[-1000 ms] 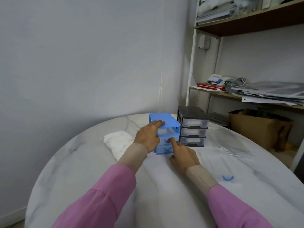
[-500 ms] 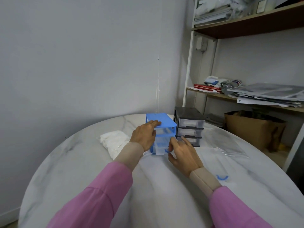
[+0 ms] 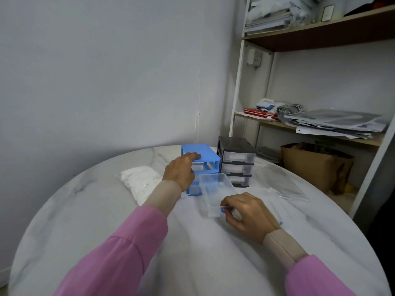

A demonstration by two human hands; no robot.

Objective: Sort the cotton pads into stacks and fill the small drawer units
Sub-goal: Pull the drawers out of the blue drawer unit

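Note:
A blue drawer unit (image 3: 199, 153) stands at the far middle of the round marble table (image 3: 85, 201). My left hand (image 3: 181, 170) rests on its top and left side, fingers laid over the lid. A clear drawer (image 3: 215, 192) is pulled far out of the unit toward me. My right hand (image 3: 248, 214) pinches the blue handle at its front end. A black drawer unit (image 3: 236, 160) with clear drawers stands right of the blue one. A bag of white cotton pads (image 3: 141, 183) lies to the left of the blue unit.
A crumpled clear plastic sheet (image 3: 280, 182) lies on the table's right side. A small blue piece (image 3: 281, 223) peeks out beside my right wrist. Behind the table a shelf (image 3: 333, 133) holds papers and books, with a cardboard box (image 3: 314, 165) below.
My right hand has taken the drawer's handle and drawn the clear drawer out of the blue unit toward me. My left hand has stayed on the unit.

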